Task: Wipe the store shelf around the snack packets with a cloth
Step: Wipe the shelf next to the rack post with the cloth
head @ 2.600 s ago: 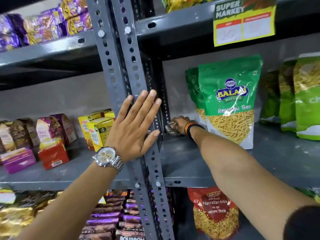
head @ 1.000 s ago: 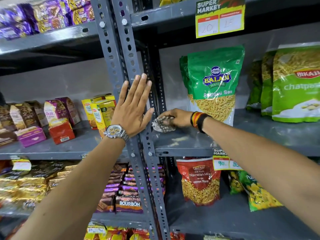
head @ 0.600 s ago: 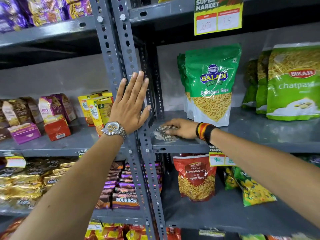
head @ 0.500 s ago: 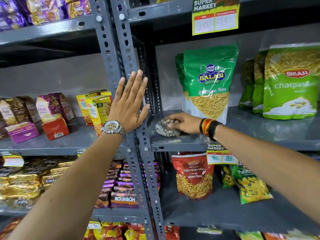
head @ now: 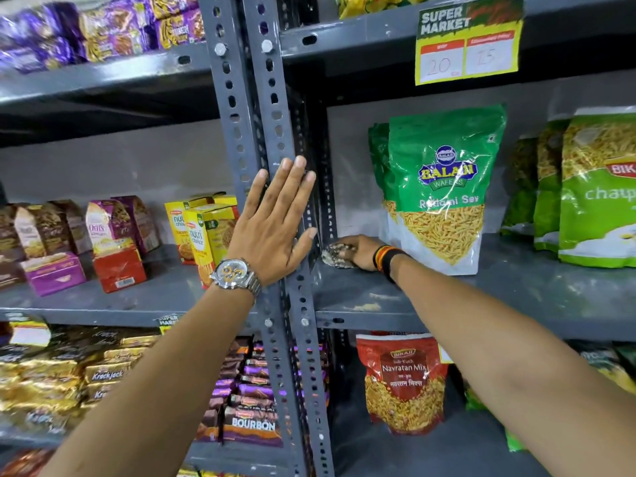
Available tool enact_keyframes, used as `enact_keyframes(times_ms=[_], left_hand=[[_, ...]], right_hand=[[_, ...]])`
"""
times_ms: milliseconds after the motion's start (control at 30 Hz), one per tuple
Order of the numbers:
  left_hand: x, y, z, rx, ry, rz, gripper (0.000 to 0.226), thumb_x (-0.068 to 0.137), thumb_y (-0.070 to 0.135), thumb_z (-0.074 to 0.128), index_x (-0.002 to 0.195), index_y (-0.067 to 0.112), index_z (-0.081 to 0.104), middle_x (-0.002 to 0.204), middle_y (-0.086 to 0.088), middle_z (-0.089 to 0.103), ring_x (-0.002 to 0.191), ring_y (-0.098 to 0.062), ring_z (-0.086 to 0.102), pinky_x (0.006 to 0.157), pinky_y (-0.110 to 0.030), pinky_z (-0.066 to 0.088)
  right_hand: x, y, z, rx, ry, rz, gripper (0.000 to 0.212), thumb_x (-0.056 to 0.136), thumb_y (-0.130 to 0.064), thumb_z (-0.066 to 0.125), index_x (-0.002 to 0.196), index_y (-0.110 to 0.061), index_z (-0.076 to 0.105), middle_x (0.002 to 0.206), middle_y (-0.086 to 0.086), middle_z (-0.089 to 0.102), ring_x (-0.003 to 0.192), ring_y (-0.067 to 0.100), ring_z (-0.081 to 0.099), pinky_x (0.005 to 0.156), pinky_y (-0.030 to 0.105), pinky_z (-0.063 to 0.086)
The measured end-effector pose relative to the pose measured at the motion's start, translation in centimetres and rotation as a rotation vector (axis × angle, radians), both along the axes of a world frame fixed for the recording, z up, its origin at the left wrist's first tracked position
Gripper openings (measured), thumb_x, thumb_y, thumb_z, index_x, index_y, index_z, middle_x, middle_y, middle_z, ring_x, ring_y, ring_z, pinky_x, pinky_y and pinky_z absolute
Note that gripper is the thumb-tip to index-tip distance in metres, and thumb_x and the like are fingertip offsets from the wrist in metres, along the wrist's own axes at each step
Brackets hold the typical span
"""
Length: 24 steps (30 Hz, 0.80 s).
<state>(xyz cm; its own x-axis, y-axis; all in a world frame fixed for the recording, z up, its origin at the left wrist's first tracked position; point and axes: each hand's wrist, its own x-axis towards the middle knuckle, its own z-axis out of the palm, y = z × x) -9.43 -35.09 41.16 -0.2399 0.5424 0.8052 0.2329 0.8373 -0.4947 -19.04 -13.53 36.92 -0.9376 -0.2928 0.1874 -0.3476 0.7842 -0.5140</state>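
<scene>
Two bare forearms reach in from the bottom edge, the left one crossing lower shelves of biscuit packs, the right one passing above a red Navratan Mix packet (head: 403, 380) on the shelf below. Left hand (head: 275, 228) lies flat and open against the grey perforated upright (head: 247, 108), fingers spread and pointing up, gripping nothing; a metal wristwatch (head: 235, 274) sits at its wrist. Right hand (head: 358, 251) is closed over a bunched, mottled cloth (head: 335, 256), pressing it onto the grey shelf (head: 516, 294) at the left rear corner, close by the upright; striped bands (head: 387, 261) circle that wrist. The two hands are apart, the upright between them. Pale smudges mark the shelf surface near its front edge. Just right of the cloth hand stands an upright green Balaji sev packet (head: 444, 187), with a second green pack tucked behind it. Farther right, well apart, more green snack packets (head: 599, 191) stand in a row. Left bay holds yellow boxes (head: 206, 232) and purple cartons. Above, a yellow price tag (head: 468, 46) hangs from the upper shelf edge.
</scene>
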Motion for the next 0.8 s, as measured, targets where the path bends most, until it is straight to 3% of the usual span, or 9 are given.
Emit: enact_keyframes(times_ms=[133,233,300,400,433,500,567,667,800], left_hand=[[0.3,0.1,0.1,-0.001,-0.011,0.007,0.074,0.105,0.046,0.029,0.163,0.005,0.008,0.171,-0.017,0.006,0.159,-0.032,0.005,0.127,-0.057,0.012],[0.6,0.1,0.1,-0.002,-0.025,0.027,0.075,0.105,0.046,0.029,0.163,0.006,0.007,0.171,-0.017,0.005,0.159,-0.032,0.004,0.127,-0.057,0.012],[0.7,0.3,0.2,0.001,-0.039,0.038,0.075,0.105,0.047,0.028,0.164,0.006,0.005,0.172,-0.017,0.004,0.159,-0.032,0.003,0.127,-0.057,0.011],[0.8,0.3,0.2,0.005,-0.046,0.047,0.075,0.105,0.048,0.025,0.164,0.006,0.005,0.172,-0.017,0.003,0.159,-0.032,0.002,0.127,-0.057,0.01],[0.9,0.3,0.2,0.006,-0.052,0.047,0.074,0.105,0.048,0.025,0.164,0.006,0.006,0.172,-0.017,0.003,0.159,-0.032,0.002,0.127,-0.056,0.009],[0.9,0.3,0.1,0.006,-0.057,0.05,0.074,0.105,0.049,0.022,0.164,0.006,0.005,0.172,-0.017,0.002,0.159,-0.031,0.001,0.128,-0.056,0.009],[0.9,0.3,0.1,0.008,-0.058,0.051,0.074,0.105,0.049,0.022,0.164,0.006,0.005,0.172,-0.017,0.002,0.159,-0.031,0.0,0.128,-0.056,0.009],[0.9,0.1,0.1,0.005,-0.051,0.052,0.075,0.105,0.048,0.025,0.164,0.006,0.006,0.172,-0.017,0.003,0.159,-0.031,0.001,0.127,-0.056,0.01],[0.8,0.2,0.1,0.004,-0.051,0.047,0.075,0.105,0.047,0.026,0.164,0.006,0.005,0.172,-0.016,0.002,0.159,-0.031,0.0,0.127,-0.056,0.009]], right_hand=[[2.9,1.4,-0.2,0.025,0.003,0.067,0.037,0.097,-0.028,0.05,0.133,-0.022,0.054,0.137,0.006,0.057,0.125,0.023,0.053,0.106,0.027,0.036],[7.1,2.7,-0.7,0.02,-0.054,0.156,0.037,0.095,-0.034,0.052,0.131,-0.028,0.054,0.131,0.001,0.061,0.121,0.018,0.055,0.108,0.033,0.039],[10.0,3.5,-0.6,-0.012,-0.07,0.217,0.038,0.094,-0.032,0.055,0.131,-0.027,0.054,0.132,-0.003,0.06,0.12,0.012,0.054,0.106,0.027,0.039],[11.1,4.3,0.6,-0.145,0.006,0.181,0.036,0.095,-0.021,0.055,0.131,-0.017,0.054,0.125,-0.004,0.06,0.111,0.007,0.053,0.089,0.007,0.04],[10.8,4.3,1.0,-0.154,0.04,0.148,0.036,0.095,-0.019,0.055,0.131,-0.015,0.055,0.126,0.0,0.06,0.11,0.009,0.054,0.09,0.008,0.041],[9.6,4.0,1.0,-0.119,0.01,0.11,0.036,0.094,-0.021,0.056,0.129,-0.013,0.057,0.127,0.008,0.063,0.112,0.021,0.06,0.099,0.025,0.045],[8.9,2.9,0.2,-0.052,-0.04,0.102,0.036,0.094,-0.023,0.056,0.129,-0.013,0.057,0.126,0.012,0.064,0.116,0.028,0.06,0.092,0.022,0.045],[10.3,1.6,-0.6,0.049,0.012,0.194,0.04,0.095,-0.033,0.052,0.134,-0.024,0.051,0.133,0.002,0.057,0.119,0.018,0.054,0.096,0.019,0.038],[11.9,4.0,0.8,0.079,-0.15,0.387,0.034,0.096,-0.025,0.053,0.13,-0.029,0.056,0.128,-0.008,0.062,0.108,0.004,0.058,0.093,0.014,0.041]])
